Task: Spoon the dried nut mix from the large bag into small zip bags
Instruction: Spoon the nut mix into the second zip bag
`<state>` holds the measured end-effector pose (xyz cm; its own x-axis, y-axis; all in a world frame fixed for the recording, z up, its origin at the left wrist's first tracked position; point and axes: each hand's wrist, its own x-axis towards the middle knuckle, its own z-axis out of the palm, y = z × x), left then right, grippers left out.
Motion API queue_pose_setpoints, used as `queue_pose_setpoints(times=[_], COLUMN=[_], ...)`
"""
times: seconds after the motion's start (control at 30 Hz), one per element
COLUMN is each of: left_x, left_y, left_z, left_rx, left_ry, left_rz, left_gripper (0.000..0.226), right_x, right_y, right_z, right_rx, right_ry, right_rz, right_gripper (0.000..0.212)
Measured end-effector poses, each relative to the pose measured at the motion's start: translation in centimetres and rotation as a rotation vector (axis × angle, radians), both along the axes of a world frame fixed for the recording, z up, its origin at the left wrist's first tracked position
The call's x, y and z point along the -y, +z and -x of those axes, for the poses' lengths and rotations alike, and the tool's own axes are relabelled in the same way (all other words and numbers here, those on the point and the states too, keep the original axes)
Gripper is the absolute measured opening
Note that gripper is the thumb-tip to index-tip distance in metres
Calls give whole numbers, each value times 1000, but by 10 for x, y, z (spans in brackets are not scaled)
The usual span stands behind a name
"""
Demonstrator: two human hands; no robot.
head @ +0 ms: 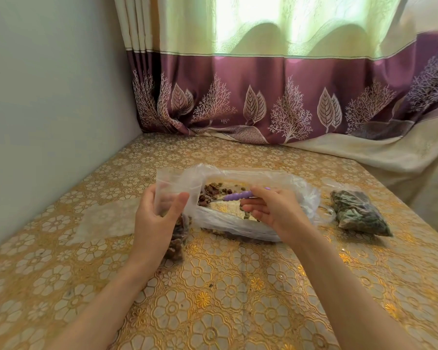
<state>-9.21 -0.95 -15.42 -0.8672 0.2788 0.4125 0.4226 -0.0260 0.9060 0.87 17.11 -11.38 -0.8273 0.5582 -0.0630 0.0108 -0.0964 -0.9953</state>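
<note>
The large clear bag (240,224) lies open on the table, its mouth spread wide, with brown and green dried nut mix (214,191) inside. My right hand (271,209) grips the purple handle of a spoon (239,195); the metal bowl of the spoon sits low among the nuts at the bag's left side. My left hand (156,213) holds a small clear zip bag (173,192) upright just left of the large bag, thumb on its front. The lower part of this small bag holds some nut mix and is partly hidden by my hand.
A filled small zip bag (359,213) of mix lies on the table to the right. The table carries a gold floral cloth (225,286). A grey wall (48,122) runs along the left edge, and a purple and cream curtain (276,102) hangs behind.
</note>
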Motion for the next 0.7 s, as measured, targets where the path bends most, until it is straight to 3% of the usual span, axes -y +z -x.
queue_pose_setpoints(times=[0.1,0.23,0.4,0.7], left_x=[0,0,1,1], left_y=[0,0,-1,-1], left_z=[0,1,1,1], left_rx=[1,-2,-2,17], left_ry=[2,2,-4,-23], left_rz=[5,16,16,9], left_gripper=[54,48,48,50], right_x=[0,-1,-9,-13], right_y=[0,3,5,25], right_z=[0,-1,-3,-13], right_rx=[6,-4,-7,-141], right_ry=[-27,-138,-249,-243], right_rz=[98,153,195,218], right_gripper=[29,45,22,21])
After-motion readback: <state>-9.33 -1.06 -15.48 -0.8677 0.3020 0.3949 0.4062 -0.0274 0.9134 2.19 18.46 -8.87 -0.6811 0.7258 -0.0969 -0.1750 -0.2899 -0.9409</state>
